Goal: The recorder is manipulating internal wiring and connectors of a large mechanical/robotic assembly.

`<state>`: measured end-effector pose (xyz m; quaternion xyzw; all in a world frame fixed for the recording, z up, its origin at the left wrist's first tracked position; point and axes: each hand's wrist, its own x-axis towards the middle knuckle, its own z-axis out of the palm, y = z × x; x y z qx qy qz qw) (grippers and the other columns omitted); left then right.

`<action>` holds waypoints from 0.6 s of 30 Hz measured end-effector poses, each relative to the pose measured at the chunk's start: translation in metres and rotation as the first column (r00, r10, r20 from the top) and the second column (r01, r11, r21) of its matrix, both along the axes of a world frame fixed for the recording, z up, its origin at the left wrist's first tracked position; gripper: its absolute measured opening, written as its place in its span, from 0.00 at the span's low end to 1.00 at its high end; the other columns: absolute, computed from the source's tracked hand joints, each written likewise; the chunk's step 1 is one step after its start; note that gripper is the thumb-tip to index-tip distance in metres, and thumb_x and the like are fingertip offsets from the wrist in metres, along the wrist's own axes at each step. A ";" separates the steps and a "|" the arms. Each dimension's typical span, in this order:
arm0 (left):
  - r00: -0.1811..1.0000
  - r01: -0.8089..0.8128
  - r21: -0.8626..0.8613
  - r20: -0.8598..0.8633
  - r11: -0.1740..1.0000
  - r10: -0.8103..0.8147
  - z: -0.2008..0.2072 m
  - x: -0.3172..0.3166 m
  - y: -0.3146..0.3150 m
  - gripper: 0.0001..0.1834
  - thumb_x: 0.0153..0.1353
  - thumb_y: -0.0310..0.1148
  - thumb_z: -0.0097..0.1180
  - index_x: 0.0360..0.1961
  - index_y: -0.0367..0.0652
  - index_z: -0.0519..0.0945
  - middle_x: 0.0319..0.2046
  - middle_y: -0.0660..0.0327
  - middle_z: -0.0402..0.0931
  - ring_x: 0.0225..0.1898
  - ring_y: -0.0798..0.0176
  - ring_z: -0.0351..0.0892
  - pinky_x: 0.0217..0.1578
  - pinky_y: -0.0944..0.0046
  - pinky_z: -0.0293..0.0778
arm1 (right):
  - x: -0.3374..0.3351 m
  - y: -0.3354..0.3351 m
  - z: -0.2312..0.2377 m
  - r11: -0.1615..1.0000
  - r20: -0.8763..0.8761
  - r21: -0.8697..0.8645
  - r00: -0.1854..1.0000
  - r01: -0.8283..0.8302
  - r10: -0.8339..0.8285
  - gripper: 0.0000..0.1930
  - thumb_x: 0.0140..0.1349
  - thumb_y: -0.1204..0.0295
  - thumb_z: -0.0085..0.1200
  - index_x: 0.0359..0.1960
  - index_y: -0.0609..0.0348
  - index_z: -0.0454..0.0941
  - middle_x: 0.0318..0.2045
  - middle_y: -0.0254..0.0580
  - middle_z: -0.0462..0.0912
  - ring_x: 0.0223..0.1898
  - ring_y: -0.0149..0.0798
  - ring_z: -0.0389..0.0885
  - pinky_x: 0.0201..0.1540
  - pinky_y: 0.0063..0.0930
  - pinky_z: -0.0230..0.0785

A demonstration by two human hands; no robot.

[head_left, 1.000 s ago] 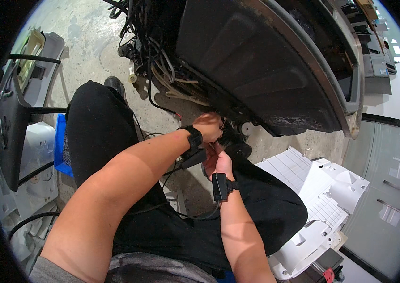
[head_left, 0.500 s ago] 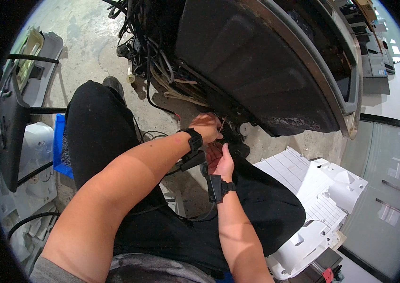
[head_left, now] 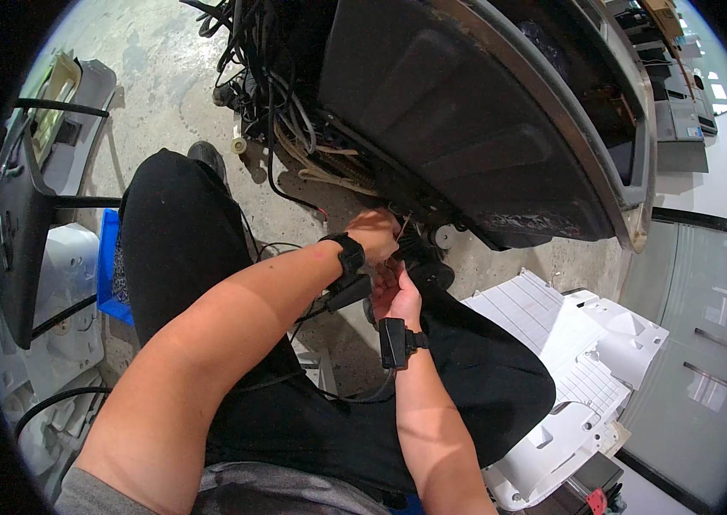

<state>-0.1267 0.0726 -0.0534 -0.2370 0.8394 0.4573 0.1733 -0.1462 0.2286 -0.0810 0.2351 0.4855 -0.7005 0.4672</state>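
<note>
My left hand [head_left: 374, 233] reaches under the edge of a large dark moulded panel [head_left: 458, 120]. Its fingers are closed round a thin copper-coloured wire [head_left: 403, 227]. Just below it, my right hand [head_left: 399, 296] is turned palm up. Its fingers curl up toward the left hand, near the lower part of the wire; whatever is between its fingertips is too small to make out. Loose cables [head_left: 329, 167] hang by the panel's lower edge, and a black cable [head_left: 290, 196] ends in a red tip left of my hands. A small pale wheel [head_left: 443, 237] sits to their right.
White plastic parts [head_left: 544, 318] lie by my right knee, with more white parts [head_left: 63, 266] at far left. A blue bin [head_left: 109, 296] stands beside my left leg, near a dark panel [head_left: 16, 249]. Glass-fronted cabinets [head_left: 698, 309] line the right side.
My right hand's fingers have curled in and risen closer to the left hand. The left hand has barely shifted and stays at the wire.
</note>
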 end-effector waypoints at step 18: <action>0.998 -0.059 -0.008 0.034 0.998 0.059 0.008 -0.005 0.004 0.23 0.52 0.48 0.53 0.44 0.43 0.76 0.44 0.52 0.73 0.47 0.51 0.71 0.48 0.56 0.65 | 0.001 0.000 0.006 0.999 -0.102 -0.041 0.995 -0.007 0.003 0.10 0.59 0.71 0.49 0.41 0.58 0.70 0.30 0.32 0.76 0.29 0.26 0.73 0.30 0.17 0.65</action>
